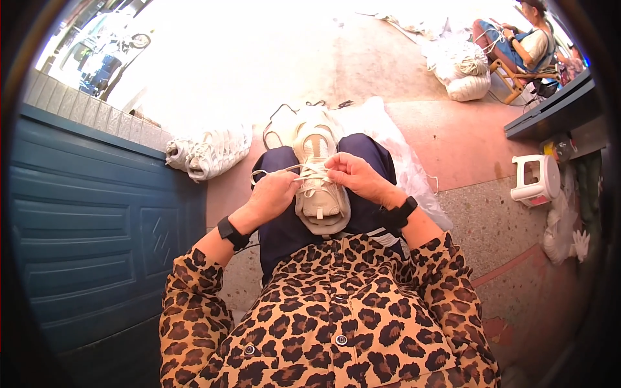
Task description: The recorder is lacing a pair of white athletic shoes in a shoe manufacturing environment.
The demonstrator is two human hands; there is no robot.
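A cream-coloured sneaker [323, 210] rests on my lap between my knees, its heel toward me and its toe pointing away. Pale shoelaces [313, 173] cross over its tongue. On the left side of the shoe my left hand [274, 194] pinches a strand of lace, and a loop of it sticks out past the hand to the left. My right hand [356, 176] is over the right side of the opening, with thumb and fingertips closed on the lace there. Both hands wear dark wristbands.
Several white shoes [210, 152] sit at the left beside a blue panelled door [97, 220]. White plastic sheeting [404, 158] lies right of my knees. Farther right are a white stool [535, 180] and a white glove [580, 245]. A seated person [527, 48] handles cords beside white bundles [467, 77].
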